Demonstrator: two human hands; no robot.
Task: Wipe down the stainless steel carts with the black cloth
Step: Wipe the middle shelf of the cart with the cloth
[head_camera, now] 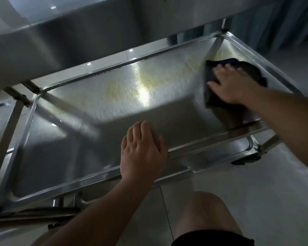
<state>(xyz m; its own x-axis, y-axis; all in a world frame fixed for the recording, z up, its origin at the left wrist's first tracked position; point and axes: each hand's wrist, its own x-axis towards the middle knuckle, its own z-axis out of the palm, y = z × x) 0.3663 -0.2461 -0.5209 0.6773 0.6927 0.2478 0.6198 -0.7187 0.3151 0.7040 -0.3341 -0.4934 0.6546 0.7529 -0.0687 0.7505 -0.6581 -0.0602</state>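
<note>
Right hand flat, fingers spread, pressing the black cloth onto the cart shelf near its far right corner. Left hand rests on the shelf's near rim, fingers loosely curved over the edge — not clenched. Yellowish smears mid-shelf. No labels or writing legible — frame's blurry.

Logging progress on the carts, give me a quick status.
Right hand flat on black cloth, far right of lower shelf. Left hand on near rim. Yellowish smears mid-shelf. Nothing in the way.
</note>
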